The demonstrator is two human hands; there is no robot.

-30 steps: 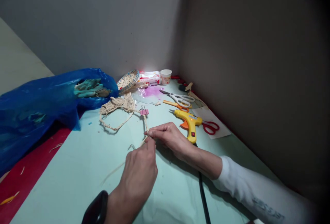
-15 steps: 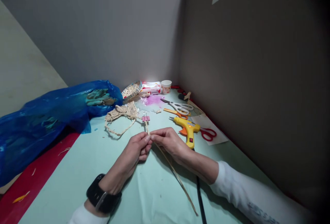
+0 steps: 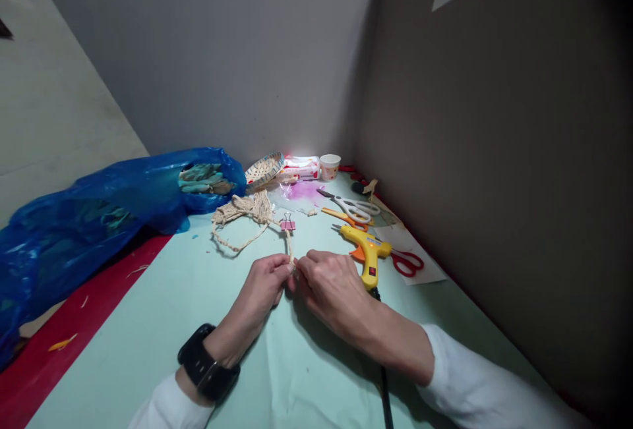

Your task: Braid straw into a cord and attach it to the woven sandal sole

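left hand (image 3: 264,284) pinches the cord (image 3: 289,244), with room toward the red strip (image 3: 113,290).

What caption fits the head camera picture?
Left hand pinches a cord near a pink clip, right hand alongside, glue gun nearby.

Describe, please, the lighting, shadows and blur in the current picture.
Head view: bright glare at the long red-and-white printed packet; same view, soft shadow on the pale green tabletop beneath the bare right hand; same view, white fabric sleeve slightly blurred toward the dark lower-right corner.
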